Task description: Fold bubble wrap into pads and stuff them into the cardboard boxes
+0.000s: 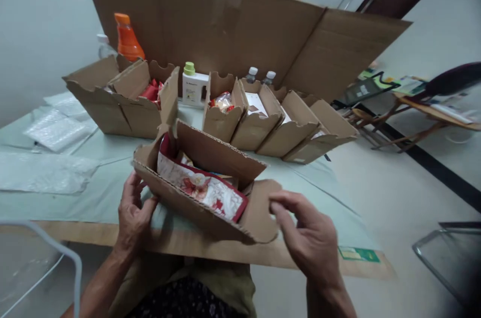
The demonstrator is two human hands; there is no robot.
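My left hand [133, 213] grips the near left end of a small open cardboard box [210, 198], fingers curled round its corner. My right hand [306, 235] pinches the tab of the flap at the box's right end between thumb and fingers. Inside the box lies a red and white floral packet [205, 189]. The box is tilted and held over the near edge of the table [112, 193].
A row of open cardboard boxes [259, 122] stands behind, some with packets. An orange bottle [128, 37], a white bottle with green cap [193, 85] and two small bottles [259, 75] stand before a large cardboard sheet [233, 27]. Bubble wrap [56, 130] lies left. Chairs stand right.
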